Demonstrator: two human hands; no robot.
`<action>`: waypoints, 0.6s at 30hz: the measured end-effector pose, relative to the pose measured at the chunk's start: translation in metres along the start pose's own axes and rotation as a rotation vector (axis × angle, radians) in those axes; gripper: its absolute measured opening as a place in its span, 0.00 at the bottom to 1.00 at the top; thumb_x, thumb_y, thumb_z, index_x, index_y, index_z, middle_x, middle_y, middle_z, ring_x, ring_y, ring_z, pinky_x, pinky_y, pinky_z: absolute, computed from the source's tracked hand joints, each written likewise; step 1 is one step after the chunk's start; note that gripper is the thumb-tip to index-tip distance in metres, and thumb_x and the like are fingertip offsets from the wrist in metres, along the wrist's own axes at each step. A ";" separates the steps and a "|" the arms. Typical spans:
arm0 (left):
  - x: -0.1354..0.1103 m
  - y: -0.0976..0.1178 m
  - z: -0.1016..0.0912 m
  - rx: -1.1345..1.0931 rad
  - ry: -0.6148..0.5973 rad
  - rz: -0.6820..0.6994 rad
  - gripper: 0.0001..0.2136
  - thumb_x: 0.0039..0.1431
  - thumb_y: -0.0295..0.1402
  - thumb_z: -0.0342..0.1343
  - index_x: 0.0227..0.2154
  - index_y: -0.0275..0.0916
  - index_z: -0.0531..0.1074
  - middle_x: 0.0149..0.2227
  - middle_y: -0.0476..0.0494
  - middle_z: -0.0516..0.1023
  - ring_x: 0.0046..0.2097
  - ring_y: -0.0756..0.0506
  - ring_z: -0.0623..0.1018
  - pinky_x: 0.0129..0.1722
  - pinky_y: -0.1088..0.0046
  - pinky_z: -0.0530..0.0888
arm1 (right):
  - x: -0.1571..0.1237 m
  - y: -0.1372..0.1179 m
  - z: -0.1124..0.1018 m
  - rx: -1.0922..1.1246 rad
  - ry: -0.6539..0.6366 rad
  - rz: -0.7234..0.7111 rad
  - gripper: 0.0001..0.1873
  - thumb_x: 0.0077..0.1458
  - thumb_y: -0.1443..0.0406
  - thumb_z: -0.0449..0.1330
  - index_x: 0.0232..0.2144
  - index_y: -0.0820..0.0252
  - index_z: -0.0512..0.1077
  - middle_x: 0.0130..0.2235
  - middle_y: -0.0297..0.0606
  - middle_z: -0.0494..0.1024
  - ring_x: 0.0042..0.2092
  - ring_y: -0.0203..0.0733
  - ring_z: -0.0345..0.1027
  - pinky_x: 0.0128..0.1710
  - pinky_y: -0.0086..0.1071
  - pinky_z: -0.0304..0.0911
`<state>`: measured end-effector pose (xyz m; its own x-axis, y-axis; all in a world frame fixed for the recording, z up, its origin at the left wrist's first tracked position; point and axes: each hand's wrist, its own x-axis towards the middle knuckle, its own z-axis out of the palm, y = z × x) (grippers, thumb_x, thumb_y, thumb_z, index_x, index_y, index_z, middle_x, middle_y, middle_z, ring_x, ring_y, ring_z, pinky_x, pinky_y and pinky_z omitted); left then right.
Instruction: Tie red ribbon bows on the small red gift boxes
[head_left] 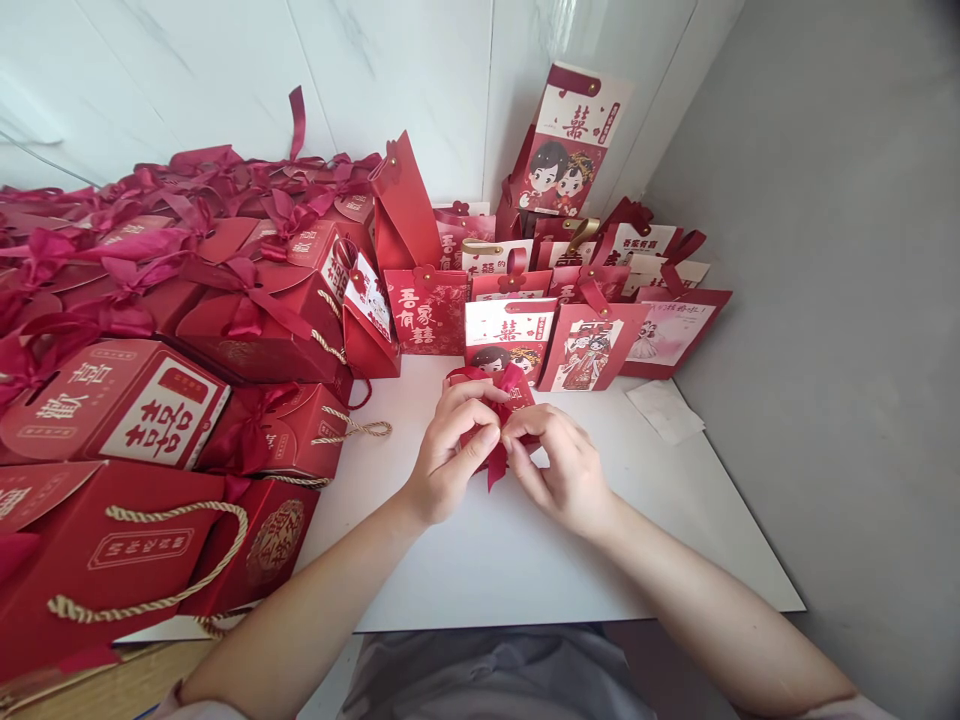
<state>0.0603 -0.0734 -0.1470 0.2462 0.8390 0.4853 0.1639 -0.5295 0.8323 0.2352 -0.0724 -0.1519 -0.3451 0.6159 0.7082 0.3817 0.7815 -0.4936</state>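
A small red gift box [519, 397] sits on the white table in front of me, mostly hidden by my hands. A crimson ribbon [496, 466] is on it, with loops at the top and a tail hanging down the near side. My left hand [455, 445] has its thumb and fingers pinched on the ribbon from the left. From the right, my right hand [559, 460] pinches the ribbon too, its fingertips almost touching those of the left. The exact spot where the fingers meet the ribbon is partly covered.
Many red boxes with ribbon bows [247, 300] and rope handles crowd the left side. Behind my hands stand several upright red gift bags [427, 310], one taller bag [570, 140] at the back. A white paper slip [666, 411] lies at the right, near a grey wall [825, 300].
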 end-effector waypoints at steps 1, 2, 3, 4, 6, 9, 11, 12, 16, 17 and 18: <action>0.000 0.000 0.000 -0.004 0.001 -0.002 0.11 0.70 0.37 0.50 0.31 0.41 0.70 0.50 0.39 0.73 0.60 0.40 0.69 0.62 0.56 0.65 | 0.000 0.000 0.000 0.001 0.005 -0.002 0.10 0.63 0.74 0.56 0.42 0.54 0.64 0.35 0.37 0.75 0.33 0.40 0.70 0.33 0.37 0.67; 0.000 0.000 0.000 -0.004 0.001 -0.003 0.11 0.70 0.37 0.49 0.31 0.41 0.70 0.50 0.39 0.73 0.60 0.40 0.69 0.61 0.56 0.65 | 0.000 0.000 0.001 0.001 0.012 -0.006 0.10 0.63 0.74 0.56 0.42 0.54 0.64 0.35 0.37 0.76 0.34 0.40 0.70 0.34 0.37 0.67; 0.000 0.000 0.000 0.000 0.002 -0.006 0.12 0.70 0.38 0.49 0.31 0.41 0.70 0.50 0.39 0.73 0.60 0.40 0.69 0.61 0.56 0.65 | -0.001 0.000 0.001 0.003 0.022 -0.009 0.10 0.63 0.74 0.56 0.42 0.53 0.64 0.35 0.37 0.76 0.34 0.40 0.70 0.34 0.37 0.67; 0.000 0.000 0.000 0.004 0.002 -0.008 0.12 0.70 0.38 0.49 0.31 0.41 0.70 0.50 0.39 0.74 0.60 0.40 0.69 0.61 0.55 0.66 | -0.001 0.000 0.001 0.005 0.034 -0.012 0.10 0.63 0.73 0.56 0.42 0.53 0.65 0.36 0.37 0.76 0.34 0.40 0.71 0.34 0.37 0.68; 0.000 0.000 0.000 0.005 0.001 -0.011 0.12 0.70 0.39 0.49 0.31 0.41 0.70 0.50 0.38 0.74 0.59 0.39 0.70 0.61 0.55 0.66 | -0.002 0.000 0.002 0.011 0.054 -0.012 0.10 0.63 0.73 0.57 0.43 0.53 0.65 0.36 0.37 0.77 0.35 0.41 0.71 0.35 0.37 0.68; 0.000 0.000 0.000 -0.015 0.002 -0.008 0.12 0.69 0.39 0.50 0.31 0.41 0.70 0.50 0.39 0.74 0.59 0.40 0.70 0.61 0.56 0.67 | -0.003 0.000 0.003 0.018 0.071 -0.013 0.11 0.63 0.74 0.57 0.43 0.53 0.66 0.36 0.37 0.77 0.35 0.40 0.72 0.34 0.36 0.68; 0.000 -0.001 0.001 -0.014 0.004 -0.017 0.12 0.69 0.39 0.50 0.32 0.41 0.70 0.51 0.39 0.73 0.59 0.40 0.70 0.60 0.56 0.68 | -0.003 0.000 0.003 0.015 0.070 -0.014 0.11 0.63 0.74 0.57 0.43 0.53 0.66 0.35 0.36 0.77 0.35 0.40 0.71 0.33 0.36 0.68; 0.000 -0.001 0.001 -0.007 0.006 -0.022 0.12 0.69 0.40 0.50 0.31 0.41 0.70 0.50 0.39 0.74 0.58 0.40 0.70 0.60 0.56 0.68 | -0.003 0.000 0.003 0.011 0.067 -0.012 0.11 0.63 0.74 0.57 0.43 0.53 0.66 0.35 0.36 0.76 0.35 0.40 0.71 0.33 0.36 0.68; -0.001 -0.001 0.002 0.016 0.011 -0.026 0.12 0.69 0.40 0.50 0.31 0.41 0.70 0.50 0.39 0.74 0.58 0.40 0.70 0.60 0.55 0.67 | -0.002 0.000 0.003 -0.006 0.054 -0.005 0.09 0.63 0.73 0.56 0.42 0.53 0.65 0.34 0.36 0.75 0.33 0.40 0.69 0.32 0.36 0.67; -0.001 -0.001 0.002 0.016 0.010 -0.022 0.12 0.70 0.40 0.50 0.31 0.41 0.70 0.50 0.39 0.74 0.58 0.39 0.70 0.60 0.55 0.67 | -0.001 0.000 0.003 -0.007 0.051 -0.003 0.09 0.63 0.73 0.56 0.42 0.53 0.65 0.34 0.36 0.75 0.33 0.40 0.69 0.32 0.36 0.67; -0.001 -0.001 0.002 0.016 0.008 -0.019 0.12 0.70 0.40 0.50 0.31 0.41 0.70 0.50 0.39 0.74 0.59 0.39 0.70 0.60 0.56 0.67 | -0.001 0.000 0.003 -0.007 0.049 -0.002 0.09 0.63 0.73 0.55 0.42 0.53 0.64 0.34 0.36 0.75 0.33 0.40 0.69 0.32 0.36 0.67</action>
<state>0.0615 -0.0741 -0.1491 0.2350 0.8496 0.4721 0.1838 -0.5158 0.8368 0.2332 -0.0731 -0.1542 -0.3038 0.6084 0.7332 0.3873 0.7820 -0.4884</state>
